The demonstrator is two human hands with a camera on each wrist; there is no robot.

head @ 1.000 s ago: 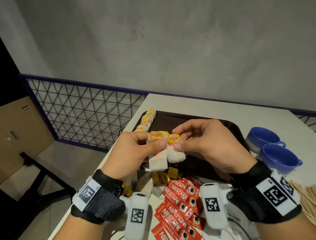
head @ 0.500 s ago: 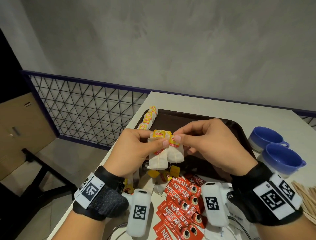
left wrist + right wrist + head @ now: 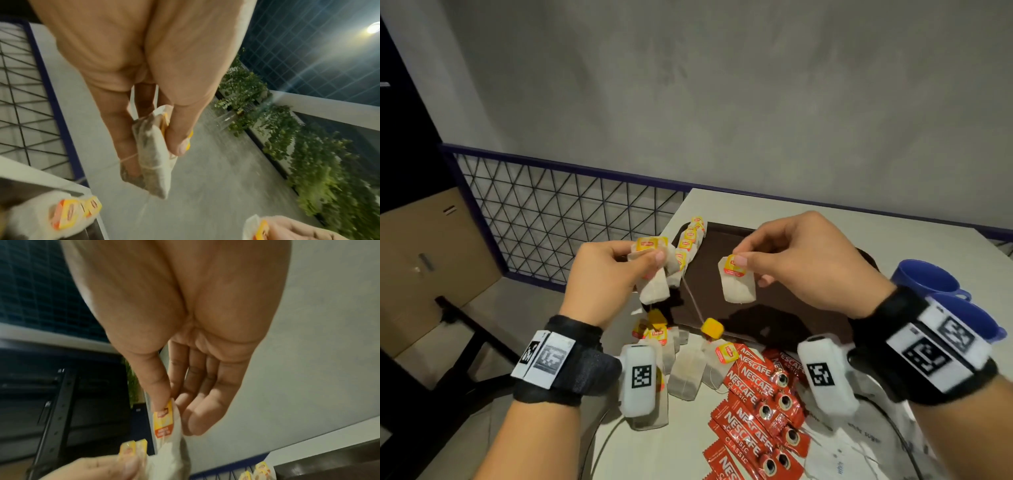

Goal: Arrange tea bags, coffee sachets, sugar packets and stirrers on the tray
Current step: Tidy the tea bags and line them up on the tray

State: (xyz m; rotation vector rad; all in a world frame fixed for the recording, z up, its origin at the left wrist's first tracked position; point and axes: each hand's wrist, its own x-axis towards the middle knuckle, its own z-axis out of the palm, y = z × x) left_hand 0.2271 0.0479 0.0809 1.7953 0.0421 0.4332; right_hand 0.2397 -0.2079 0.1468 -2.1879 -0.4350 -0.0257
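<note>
My left hand pinches a small bunch of tea bags by their yellow tags, above the table's left edge; the same bunch shows in the left wrist view. My right hand pinches a single tea bag by its tag, hanging over the dark brown tray; it also appears as the tea bag between thumb and forefinger. A row of tea bags lies along the tray's left rim. A loose yellow tag dangles on a string from the left bunch.
Loose tea bags and red coffee sachets lie on the white table in front of the tray. White sugar packets sit at the lower right. Two blue cups stand right of the tray. A wire fence borders the left.
The hands, together on one bunch before, have pulled apart. The right hand has drawn one tea bag away to the right, over the tray. The left hand moved left with the others.
</note>
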